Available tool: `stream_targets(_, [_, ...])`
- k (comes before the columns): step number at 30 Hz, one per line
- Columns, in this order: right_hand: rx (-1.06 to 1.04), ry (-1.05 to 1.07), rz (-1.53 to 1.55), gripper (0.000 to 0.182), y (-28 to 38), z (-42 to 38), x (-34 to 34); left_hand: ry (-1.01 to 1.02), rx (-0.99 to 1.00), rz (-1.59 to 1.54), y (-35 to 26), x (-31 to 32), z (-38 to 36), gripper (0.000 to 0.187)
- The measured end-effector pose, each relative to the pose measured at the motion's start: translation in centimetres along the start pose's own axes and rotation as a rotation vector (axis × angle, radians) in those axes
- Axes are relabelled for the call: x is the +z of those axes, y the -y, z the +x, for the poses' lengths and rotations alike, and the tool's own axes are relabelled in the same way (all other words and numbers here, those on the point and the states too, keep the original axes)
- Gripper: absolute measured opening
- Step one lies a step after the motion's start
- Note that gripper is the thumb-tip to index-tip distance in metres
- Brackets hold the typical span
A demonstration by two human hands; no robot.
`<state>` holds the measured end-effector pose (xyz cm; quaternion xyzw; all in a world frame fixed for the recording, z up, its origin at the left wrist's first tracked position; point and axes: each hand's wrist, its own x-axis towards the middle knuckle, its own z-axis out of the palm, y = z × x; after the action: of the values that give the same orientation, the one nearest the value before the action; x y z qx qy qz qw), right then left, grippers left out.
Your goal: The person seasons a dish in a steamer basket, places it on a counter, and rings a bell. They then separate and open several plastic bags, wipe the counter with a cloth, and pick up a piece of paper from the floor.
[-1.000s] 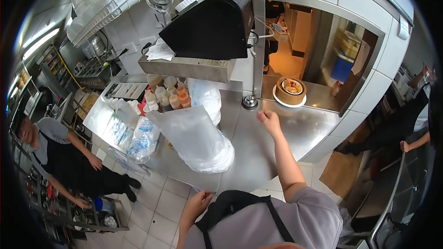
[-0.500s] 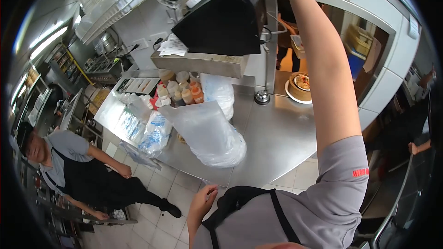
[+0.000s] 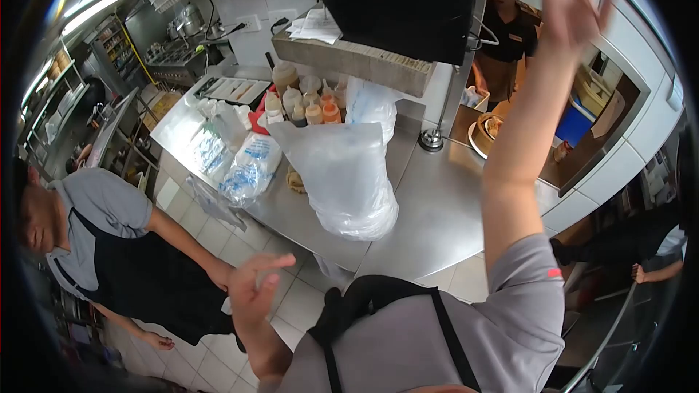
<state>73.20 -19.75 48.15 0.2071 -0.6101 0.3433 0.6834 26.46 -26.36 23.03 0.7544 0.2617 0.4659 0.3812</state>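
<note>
My right hand (image 3: 575,7) is raised high at the top right, blurred, fingers apart and nothing seen in it. Low at the left, my left hand (image 3: 255,284) hangs in the air with its fingers spread, holding nothing. Between them a white plastic bag (image 3: 342,175) stands on the steel counter (image 3: 437,204). Bundles of clear plastic packets (image 3: 251,167) lie to its left. Behind the bag are several sauce bottles (image 3: 313,113) and a call bell (image 3: 431,140). A steamer basket (image 3: 489,127) on a plate is partly hidden by my right forearm.
A co-worker in a black apron (image 3: 138,269) stands close at the left. Another person (image 3: 506,36) is behind the pass-through window. A black machine (image 3: 400,11) sits on a raised shelf (image 3: 349,58). At the far right a person's hand (image 3: 639,274) touches a rail.
My left hand has risen, moved left and spread its fingers. My right hand has come down into view. The co-worker at the left is nearer, and the view has shifted.
</note>
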Motion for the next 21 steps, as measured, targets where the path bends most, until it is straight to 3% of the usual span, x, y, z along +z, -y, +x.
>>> stream_targets(2, [0.005,-0.013,0.287,0.082,-0.3,-7.1,4.2,-0.009,0.194,-0.223,-1.7,0.1,3.4,0.023])
stream_targets(3, [0.054,0.008,0.170,0.080,-1.0,-10.4,5.5,0.050,0.183,-0.240,-2.7,0.0,5.1,0.032])
stream_targets(5, [0.155,0.146,-0.616,0.079,-2.7,-15.3,7.8,0.138,0.268,-0.240,-2.6,0.6,8.9,0.057])
stream_targets(6, [0.233,0.175,-0.860,0.079,-4.2,-17.1,9.6,0.225,0.283,-0.265,-1.7,1.2,10.7,0.076])
stream_targets(7, [0.348,0.083,-0.885,0.075,-6.0,-18.2,11.3,0.312,0.294,-0.290,-0.7,1.7,12.6,0.098])
stream_targets(8, [0.463,-0.011,-0.902,0.072,-7.8,-19.3,13.0,0.314,0.422,-0.486,-0.8,2.8,14.5,0.093])
stream_targets(9, [0.536,-0.037,-0.899,0.069,-9.1,-19.4,13.5,0.331,0.413,-0.489,-0.5,3.2,15.8,0.093])
stream_targets(10, [0.609,-0.063,-0.896,0.067,-10.5,-19.6,13.9,0.183,0.395,-0.515,-0.1,3.3,17.0,0.089])
stream_targets(11, [0.603,-0.082,-0.907,0.067,-11.7,-19.8,14.1,0.036,0.374,-0.537,0.5,2.8,18.4,0.086])
stream_targets(13, [0.470,-0.243,-1.024,0.068,-14.3,-20.0,14.4,-0.049,0.500,-0.507,1.1,0.8,22.4,0.084])
stream_targets(14, [0.425,-0.350,-1.058,0.069,-15.2,-20.0,14.8,-0.181,0.562,-0.598,0.7,0.4,24.8,0.068])
stream_targets(16, [0.370,-0.409,-1.097,0.069,-16.1,-20.5,14.6,-0.044,0.439,-0.360,1.8,-3.6,30.4,0.043])
stream_targets(17, [0.353,-0.437,-1.106,0.070,-16.5,-20.8,14.6,-0.026,0.434,-0.377,1.9,-3.8,33.2,0.043])
stream_targets(21, [0.337,-0.431,-1.216,0.069,-18.0,-21.8,15.2,0.473,0.229,-0.552,0.8,-3.3,44.6,0.033])
